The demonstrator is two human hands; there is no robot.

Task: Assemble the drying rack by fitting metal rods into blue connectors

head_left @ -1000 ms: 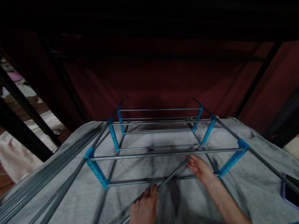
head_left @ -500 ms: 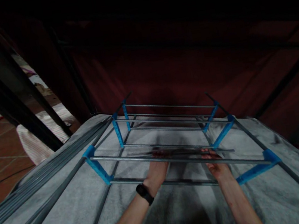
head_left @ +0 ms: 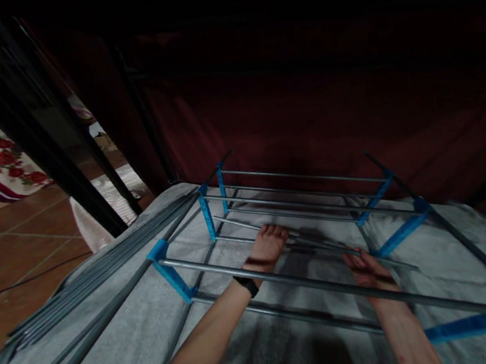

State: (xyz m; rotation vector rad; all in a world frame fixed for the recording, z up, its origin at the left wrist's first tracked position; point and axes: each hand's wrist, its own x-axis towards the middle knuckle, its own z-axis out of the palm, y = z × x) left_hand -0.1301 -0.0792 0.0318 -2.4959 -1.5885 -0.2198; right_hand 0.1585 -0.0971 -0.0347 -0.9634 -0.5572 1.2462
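Snagging is the risk: left hand and right hand, fingers curled around a rod inside the rack, could jam it against a crossbar.

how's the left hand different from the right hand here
The left hand reaches farther back, while the right hand sits nearer the person. The left hand's wrist carries a black watch; the right hand's wrist is bare. Both arms pass under the front bar, and both hands appear to grip the same thin rod.
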